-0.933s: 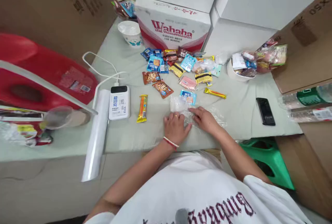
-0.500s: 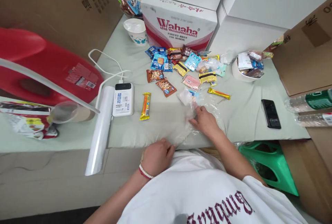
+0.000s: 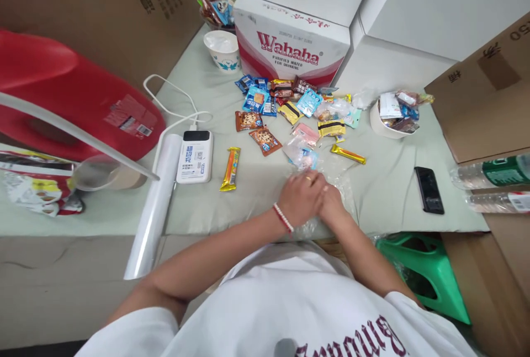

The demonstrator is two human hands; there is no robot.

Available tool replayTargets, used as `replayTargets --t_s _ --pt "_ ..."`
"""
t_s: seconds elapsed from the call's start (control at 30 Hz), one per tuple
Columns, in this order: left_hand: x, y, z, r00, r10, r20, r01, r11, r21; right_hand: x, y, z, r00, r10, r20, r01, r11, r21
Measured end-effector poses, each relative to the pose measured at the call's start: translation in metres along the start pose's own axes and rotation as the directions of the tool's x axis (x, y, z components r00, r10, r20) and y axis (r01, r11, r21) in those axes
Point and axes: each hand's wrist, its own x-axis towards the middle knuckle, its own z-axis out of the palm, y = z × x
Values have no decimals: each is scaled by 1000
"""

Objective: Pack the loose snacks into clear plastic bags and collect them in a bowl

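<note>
Your left hand (image 3: 301, 197) and right hand (image 3: 331, 202) pressed together on a clear plastic bag (image 3: 337, 183) at table's (image 3: 385, 180) near edge, fingers curled on the film, exact hold unclear, snack packets (image 3: 290, 111) just beyond, phone (image 3: 429, 190) right.

Table (image 3: 385, 180) w/ snacks (image 3: 290, 108), phone (image 3: 429, 190).

Both forearms reach forward from the bottom of the view and converge at the centre. The left hand (image 3: 301, 198) lies palm down, fingers curled and close together, a ring on one finger and a beaded band at the wrist — its knuckles press against the right hand (image 3: 331, 204). The right hand sits just beside it, partly covered by the left, its fingers hidden
</note>
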Motion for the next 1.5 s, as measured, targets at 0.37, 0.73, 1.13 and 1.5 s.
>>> replayTargets --t_s 0.37,0.73,1.13,1.5 --pt "-107 -82 -23 991 -64 114 49 991 126 12 73 -28 976 -217 30 154 778 609" --pt "-105 -70 -17 987 -139 85 129 985 113 138 71 -105 981 96 -167 -141 949 -283" --pt "-107 -72 -14 989 -146 23 143 984 110 188 -7 -140 956 -5 -294 -17 997 -74" --pt "-108 -67 -11 975 -214 -52 220 962 161 142 0 -148 912 -109 -394 89 994 -70"
